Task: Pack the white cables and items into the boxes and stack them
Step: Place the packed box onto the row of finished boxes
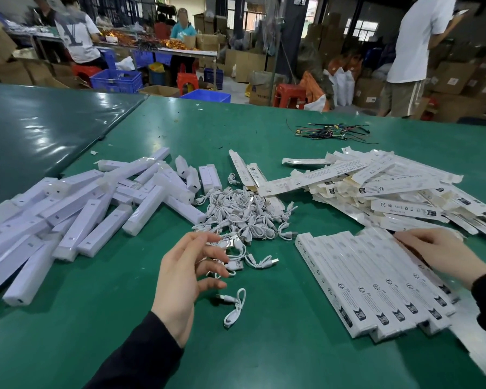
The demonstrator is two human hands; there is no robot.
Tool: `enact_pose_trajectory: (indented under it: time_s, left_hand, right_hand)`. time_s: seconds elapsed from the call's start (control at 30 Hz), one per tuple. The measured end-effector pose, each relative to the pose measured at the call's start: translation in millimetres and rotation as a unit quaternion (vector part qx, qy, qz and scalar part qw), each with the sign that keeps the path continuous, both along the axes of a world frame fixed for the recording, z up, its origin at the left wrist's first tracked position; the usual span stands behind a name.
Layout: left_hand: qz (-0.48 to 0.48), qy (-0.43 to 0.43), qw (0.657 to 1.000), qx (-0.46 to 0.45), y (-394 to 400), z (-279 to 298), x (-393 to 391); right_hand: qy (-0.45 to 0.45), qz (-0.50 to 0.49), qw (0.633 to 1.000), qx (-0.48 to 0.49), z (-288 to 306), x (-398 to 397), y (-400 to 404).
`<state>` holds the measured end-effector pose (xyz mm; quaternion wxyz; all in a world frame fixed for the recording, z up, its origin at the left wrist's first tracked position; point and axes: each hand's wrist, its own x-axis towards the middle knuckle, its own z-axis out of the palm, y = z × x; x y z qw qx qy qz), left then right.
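Cable pick-up between boxes, with the next cable not yet gripped
Left hand [188, 265] hovers, fingers spread and empty, over the heap of white cables [242, 217] mid-surface; right hand [435, 252] lies flat, holding nothing, on the row of packed boxes [376, 282]. Next, I judge: pinch one short looped cable, then take a white bar [93, 220]

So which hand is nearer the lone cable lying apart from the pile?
Left. The left hand hovers just beside the lone cable; the right hand rests far off on the packed boxes.
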<state>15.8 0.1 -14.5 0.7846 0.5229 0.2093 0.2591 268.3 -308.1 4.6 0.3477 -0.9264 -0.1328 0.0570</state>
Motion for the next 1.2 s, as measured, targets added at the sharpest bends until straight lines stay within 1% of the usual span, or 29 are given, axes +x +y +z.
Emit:
enact_pose_trajectory:
  time_s: [0.07,0.17,0.23,0.27,0.3,0.37,0.47,0.53,0.6,0.63,0.7,0.73,0.77,0.83,0.87,0.93,0.97,1.0,1.03,1.07,1.1,1.13,1.17,1.2]
  left_hand:
    - [0.009,-0.005,1.000,0.005,0.9,-0.1,-0.2]
    - [0.029,-0.015,0.999,0.020,1.4,-1.6,0.5]
    - [0.050,-0.021,0.998,0.034,1.3,-3.1,1.1]
    - [0.064,-0.025,0.997,0.043,1.6,-4.0,1.3]
    - [0.080,-0.030,0.995,0.053,2.2,-4.8,1.4]
    - [0.114,-0.039,0.990,0.074,5.1,-5.2,1.3]
    - [0.162,-0.051,0.982,0.086,12.1,-5.3,1.9]
    - [0.184,-0.051,0.978,0.086,16.9,-6.6,2.2]
    - [0.198,-0.049,0.975,0.084,20.2,-8.5,2.4]
    - [0.203,-0.048,0.975,0.081,21.2,-9.3,2.1]
    - [0.209,-0.049,0.974,0.078,22.7,-8.9,2.4]
    - [0.209,-0.050,0.974,0.077,23.0,-8.8,2.8]
    - [0.208,-0.049,0.974,0.077,23.0,-8.9,3.4]
    - [0.204,-0.043,0.975,0.079,22.5,-8.7,4.1]
    - [0.201,-0.040,0.975,0.082,22.0,-8.5,4.2]
    - [0.196,-0.038,0.976,0.086,21.1,-8.3,3.7]
    - [0.193,-0.038,0.977,0.086,21.5,-7.7,3.0]
    - [0.192,-0.039,0.977,0.085,22.5,-7.6,3.0]
    - [0.191,-0.039,0.977,0.083,23.5,-7.5,3.0]
    - [0.190,-0.038,0.978,0.079,24.8,-7.4,2.9]
    - [0.189,-0.036,0.979,0.075,25.3,-6.8,3.1]
    - [0.188,-0.034,0.979,0.069,25.6,-7.1,3.5]
    - [0.185,-0.031,0.980,0.063,25.2,-7.4,3.9]
    - [0.182,-0.028,0.981,0.058,24.9,-8.2,4.1]
  right_hand:
    - [-0.039,-0.012,0.999,-0.020,10.8,1.3,3.6]
    - [-0.158,-0.012,0.987,0.005,35.2,-7.3,15.0]
    - [-0.217,0.042,0.975,0.017,50.3,-26.0,34.8]
    - [-0.230,0.076,0.970,0.014,55.7,-37.0,47.5]
    - [-0.226,0.111,0.968,0.015,59.3,-47.9,61.5]
    - [-0.189,0.176,0.966,0.014,58.6,-67.7,90.5]
    - [-0.125,0.266,0.955,-0.031,39.9,-90.0,135.5]
    - [-0.102,0.301,0.946,-0.063,23.3,-93.4,162.7]
    - [-0.136,0.289,0.943,-0.090,13.2,-82.9,185.6]
    - [-0.150,0.261,0.949,-0.090,10.8,-74.2,194.7]
    - [-0.164,0.200,0.964,-0.058,9.9,-51.4,208.0]
    - [-0.179,0.176,0.965,-0.072,10.0,-39.1,211.9]
    - [-0.204,0.158,0.958,-0.126,9.9,-26.7,213.8]
    - [-0.259,0.140,0.916,-0.274,11.3,-0.2,210.4]
    - [-0.260,0.137,0.896,-0.332,13.6,12.0,207.0]
    - [-0.236,0.134,0.867,-0.417,18.3,33.0,197.2]
    - [-0.242,0.134,0.851,-0.447,21.1,39.6,193.0]
    - [-0.276,0.132,0.833,-0.461,23.9,43.2,190.1]
    - [-0.334,0.128,0.816,-0.454,26.5,45.0,188.5]
    - [-0.397,0.120,0.807,-0.420,29.5,44.4,188.2]
    - [-0.453,0.115,0.805,-0.366,33.6,41.5,189.8]
    - [-0.486,0.118,0.805,-0.318,38.7,37.6,192.4]
    - [-0.496,0.126,0.807,-0.293,43.6,33.4,194.5]
    - [-0.483,0.137,0.813,-0.294,48.6,28.6,195.6]
